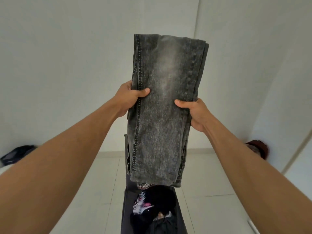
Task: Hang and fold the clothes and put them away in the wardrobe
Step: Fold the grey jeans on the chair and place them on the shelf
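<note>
A pair of grey acid-washed jeans (163, 105), folded lengthwise into a long stack, is held up in front of me at the middle of the view. My left hand (129, 98) grips its left edge, thumb on the front. My right hand (194, 112) grips the right edge a little lower, thumb on the front too. The fingers behind the cloth are hidden. Below the jeans lies a dark garment (152, 210) with a pink and white print.
White wardrobe doors (67, 65) fill the background, with a seam (196, 22) running down at the upper right. A dark bag (15, 155) sits at the left edge. A dark red cloth (258, 147) shows behind my right forearm. The floor (207, 174) is pale tile.
</note>
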A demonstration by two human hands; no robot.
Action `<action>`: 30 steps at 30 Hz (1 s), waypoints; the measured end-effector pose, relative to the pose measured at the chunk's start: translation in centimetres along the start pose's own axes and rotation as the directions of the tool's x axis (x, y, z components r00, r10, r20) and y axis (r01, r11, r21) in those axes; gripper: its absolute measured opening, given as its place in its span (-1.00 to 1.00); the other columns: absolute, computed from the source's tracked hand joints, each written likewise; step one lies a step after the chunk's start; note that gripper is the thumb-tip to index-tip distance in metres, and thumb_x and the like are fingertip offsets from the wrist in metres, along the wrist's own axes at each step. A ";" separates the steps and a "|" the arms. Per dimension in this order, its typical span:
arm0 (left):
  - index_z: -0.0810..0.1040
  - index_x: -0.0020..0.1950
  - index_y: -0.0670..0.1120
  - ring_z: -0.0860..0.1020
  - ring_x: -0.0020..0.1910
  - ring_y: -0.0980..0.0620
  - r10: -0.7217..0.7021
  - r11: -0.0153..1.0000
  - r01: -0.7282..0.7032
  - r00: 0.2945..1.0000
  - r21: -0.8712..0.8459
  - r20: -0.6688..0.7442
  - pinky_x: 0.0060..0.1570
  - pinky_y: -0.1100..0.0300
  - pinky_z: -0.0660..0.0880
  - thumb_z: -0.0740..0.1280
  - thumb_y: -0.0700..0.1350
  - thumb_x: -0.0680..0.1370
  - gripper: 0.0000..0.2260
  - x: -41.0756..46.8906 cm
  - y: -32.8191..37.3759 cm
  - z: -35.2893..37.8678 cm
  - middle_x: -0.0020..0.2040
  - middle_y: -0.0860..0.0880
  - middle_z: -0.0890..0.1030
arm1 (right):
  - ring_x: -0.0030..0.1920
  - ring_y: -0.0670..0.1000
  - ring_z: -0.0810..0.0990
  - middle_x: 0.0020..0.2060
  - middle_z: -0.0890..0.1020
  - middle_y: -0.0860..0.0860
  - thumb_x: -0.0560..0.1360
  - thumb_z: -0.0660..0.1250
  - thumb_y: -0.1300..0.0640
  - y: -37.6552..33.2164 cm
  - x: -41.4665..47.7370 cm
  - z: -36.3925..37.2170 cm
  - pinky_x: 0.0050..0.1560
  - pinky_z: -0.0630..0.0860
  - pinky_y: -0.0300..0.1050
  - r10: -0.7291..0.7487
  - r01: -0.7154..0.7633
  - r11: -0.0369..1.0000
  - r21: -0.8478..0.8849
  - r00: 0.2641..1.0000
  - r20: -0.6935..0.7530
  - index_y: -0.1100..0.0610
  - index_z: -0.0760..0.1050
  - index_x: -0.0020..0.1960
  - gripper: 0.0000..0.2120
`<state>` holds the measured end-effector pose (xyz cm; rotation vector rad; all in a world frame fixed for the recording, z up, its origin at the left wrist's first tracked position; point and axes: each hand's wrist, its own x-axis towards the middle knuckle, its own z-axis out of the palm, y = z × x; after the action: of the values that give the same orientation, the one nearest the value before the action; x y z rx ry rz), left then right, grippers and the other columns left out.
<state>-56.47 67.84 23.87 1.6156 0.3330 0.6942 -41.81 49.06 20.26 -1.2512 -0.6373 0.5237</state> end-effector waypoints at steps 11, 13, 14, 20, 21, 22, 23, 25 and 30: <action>0.56 0.30 -0.11 0.58 0.24 0.00 -0.467 0.881 0.442 0.868 0.168 0.166 0.20 0.09 0.47 0.59 -0.28 0.27 -0.40 -8.4 -12.2 -0.4 0.18 0.04 0.68 | 0.17 0.18 0.67 0.15 0.70 0.14 0.46 0.47 0.25 8.3 -4.0 -3.1 0.23 0.58 0.17 0.213 -0.217 0.975 0.044 0.974 0.080 0.21 0.59 0.29 -0.61; 0.57 0.27 -0.17 0.61 0.19 -0.03 -0.462 0.886 0.453 0.881 0.099 0.098 0.17 0.08 0.51 0.53 -0.33 0.37 -0.52 -9.8 -14.5 0.2 0.15 -0.02 0.69 | 0.18 0.18 0.67 0.16 0.70 0.14 0.48 0.47 0.24 9.9 -4.7 -3.6 0.22 0.58 0.16 0.246 -0.250 0.967 0.038 0.965 0.092 0.20 0.58 0.31 -0.61; 0.57 0.25 -0.20 0.62 0.18 -0.07 -0.460 0.888 0.456 0.886 0.062 0.066 0.19 0.04 0.52 0.50 -0.34 0.41 -0.58 -10.3 -15.6 0.7 0.14 -0.05 0.70 | 0.18 0.18 0.67 0.16 0.70 0.14 0.48 0.47 0.24 10.8 -4.9 -3.9 0.22 0.59 0.15 0.256 -0.261 0.965 0.036 0.962 0.098 0.20 0.58 0.31 -0.60; 0.63 0.07 -0.10 0.66 0.08 -0.05 -0.460 0.886 0.460 0.888 0.050 -0.023 0.24 -0.06 0.52 0.49 -0.33 0.45 -0.75 -13.9 -21.3 1.8 0.02 -0.03 0.73 | 0.16 0.19 0.67 0.14 0.70 0.15 0.50 0.47 0.21 16.7 -6.2 -4.8 0.23 0.58 0.19 0.319 -0.320 0.947 -0.007 0.945 0.076 0.21 0.58 0.30 -0.62; 0.63 0.07 -0.08 0.66 0.08 -0.05 -0.470 0.880 0.471 0.882 0.056 -0.023 0.24 -0.06 0.52 0.49 -0.32 0.45 -0.75 -14.4 -22.2 1.8 0.02 -0.01 0.73 | 0.15 0.19 0.67 0.14 0.70 0.15 0.50 0.46 0.21 17.7 -6.4 -5.0 0.22 0.58 0.19 0.334 -0.333 0.943 -0.014 0.940 0.070 0.21 0.58 0.29 -0.63; 0.63 0.08 -0.07 0.66 0.08 -0.05 -0.485 0.873 0.485 0.874 0.055 -0.024 0.25 -0.07 0.51 0.50 -0.31 0.44 -0.74 -14.8 -23.2 1.7 0.02 -0.01 0.73 | 0.15 0.19 0.67 0.13 0.70 0.15 0.50 0.46 0.21 18.9 -6.6 -5.1 0.22 0.58 0.19 0.352 -0.352 0.936 -0.017 0.934 0.068 0.22 0.58 0.29 -0.64; 0.63 0.11 -0.08 0.66 0.09 -0.05 -0.499 0.865 0.499 0.867 0.060 -0.022 0.26 -0.07 0.51 0.51 -0.30 0.44 -0.72 -15.1 -24.0 1.6 0.04 -0.01 0.73 | 0.14 0.19 0.68 0.12 0.71 0.15 0.50 0.46 0.21 19.8 -6.9 -5.2 0.21 0.58 0.19 0.369 -0.369 0.929 -0.024 0.927 0.063 0.21 0.58 0.29 -0.64; 0.61 0.17 -0.10 0.65 0.11 -0.06 -0.534 0.843 0.533 0.846 0.068 -0.006 0.27 -0.08 0.51 0.51 -0.29 0.45 -0.68 -16.0 -26.1 1.3 0.07 -0.03 0.72 | 0.14 0.18 0.68 0.11 0.72 0.14 0.49 0.48 0.20 22.1 -7.5 -5.5 0.21 0.58 0.18 0.405 -0.403 0.914 -0.039 0.913 0.053 0.20 0.59 0.27 -0.63; 0.59 0.21 -0.11 0.63 0.14 -0.09 -0.622 0.783 0.617 0.782 0.084 0.047 0.29 -0.11 0.49 0.49 -0.30 0.47 -0.67 -17.7 -32.1 1.0 0.11 -0.05 0.71 | 0.12 0.19 0.69 0.08 0.73 0.13 0.49 0.46 0.23 28.5 -9.4 -6.3 0.17 0.60 0.15 0.476 -0.475 0.879 -0.032 0.879 0.019 0.18 0.60 0.24 -0.68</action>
<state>-64.03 62.33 -11.58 1.4583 0.7996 0.1125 -44.70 45.17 -10.00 -1.4345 -0.3510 0.9441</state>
